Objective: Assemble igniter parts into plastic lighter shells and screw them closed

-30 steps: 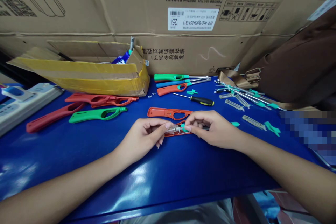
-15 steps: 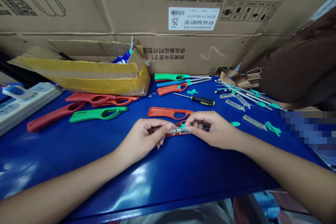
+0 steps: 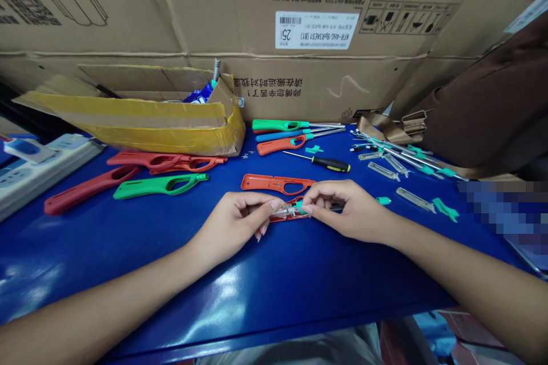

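Between my hands lies an orange lighter half-shell (image 3: 295, 218), largely hidden by my fingers. My left hand (image 3: 240, 217) is closed, thumb and index finger pinching a clear fuel tank (image 3: 280, 212) at the shell's left part. With closed fingertips, my right hand (image 3: 342, 208) grips a small teal trigger (image 3: 298, 205) in the same shell. A dark rod shows under the right palm, and a teal tip (image 3: 383, 201) pokes out beyond it. Just behind my hands rests the matching orange half-shell (image 3: 257, 182), inner side up.
A black-and-yellow screwdriver (image 3: 334, 164) lies behind the right hand. Assembled lighters (image 3: 278, 136) are further back. Red and green casings (image 3: 158, 186) lie left, before a taped cardboard box (image 3: 171, 125). Clear tanks (image 3: 415, 199) and metal rods (image 3: 402, 154) are right. A power strip (image 3: 64, 154) sits far left.
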A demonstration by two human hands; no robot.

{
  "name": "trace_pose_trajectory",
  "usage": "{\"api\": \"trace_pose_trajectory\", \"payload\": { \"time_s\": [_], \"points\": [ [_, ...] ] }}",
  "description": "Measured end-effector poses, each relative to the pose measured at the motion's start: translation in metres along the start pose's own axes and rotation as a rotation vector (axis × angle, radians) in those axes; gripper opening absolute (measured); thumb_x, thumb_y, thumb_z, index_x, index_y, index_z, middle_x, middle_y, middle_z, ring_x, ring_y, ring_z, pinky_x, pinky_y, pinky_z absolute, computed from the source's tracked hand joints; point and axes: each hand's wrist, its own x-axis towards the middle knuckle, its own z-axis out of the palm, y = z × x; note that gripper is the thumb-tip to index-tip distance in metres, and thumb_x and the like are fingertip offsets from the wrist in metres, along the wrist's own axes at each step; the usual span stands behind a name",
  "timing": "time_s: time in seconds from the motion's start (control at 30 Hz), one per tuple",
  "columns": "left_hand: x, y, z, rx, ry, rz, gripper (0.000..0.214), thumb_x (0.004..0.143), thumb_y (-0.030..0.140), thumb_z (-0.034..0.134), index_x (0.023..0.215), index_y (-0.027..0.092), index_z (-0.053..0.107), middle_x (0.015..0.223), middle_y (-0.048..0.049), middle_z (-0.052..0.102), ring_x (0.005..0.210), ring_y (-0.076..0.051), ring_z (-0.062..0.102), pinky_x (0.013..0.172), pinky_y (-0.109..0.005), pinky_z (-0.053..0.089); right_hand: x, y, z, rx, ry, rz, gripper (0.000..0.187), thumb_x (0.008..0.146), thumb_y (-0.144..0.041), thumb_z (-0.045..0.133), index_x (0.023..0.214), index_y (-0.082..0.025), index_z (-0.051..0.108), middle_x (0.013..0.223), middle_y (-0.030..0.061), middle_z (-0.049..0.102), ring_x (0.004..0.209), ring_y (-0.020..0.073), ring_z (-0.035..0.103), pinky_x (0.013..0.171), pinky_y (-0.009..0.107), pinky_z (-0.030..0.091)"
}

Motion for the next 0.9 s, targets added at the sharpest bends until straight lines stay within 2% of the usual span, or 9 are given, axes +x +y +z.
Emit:
{"api": "trace_pose_trajectory", "payload": {
  "time_s": [0.63,0.9],
  "points": [
    [0.0005,-0.0001,0.0015,0.013,0.015,-0.01,0.034,0.089,0.041,0.062,0.095,0.012,0.078,0.053,0.0024,0.056,0.048,-0.009,0.047,0.048,-0.019,0.039,0.0006,0.0028,0.0035,-0.01,0.04,-0.06,0.017,0.09,-0.028,0.063,0.087,-0.014,0.073,0.066,-0.0005,0.061,0.055,0.0081,0.048,0.051,0.021,0.038],
    [-0.0013,0.003,0.002,0.027,0.003,-0.019,0.032,0.09,0.041,0.062,0.089,0.013,0.078,0.052,0.0028,0.054,0.047,-0.009,0.046,0.048,-0.019,0.039,0.0006,0.0034,0.0031,-0.02,0.038,-0.075,0.016,0.091,-0.028,0.063,0.087,-0.015,0.073,0.068,0.0001,0.062,0.056,0.0084,0.05,0.051,0.021,0.039]
  ]
}}
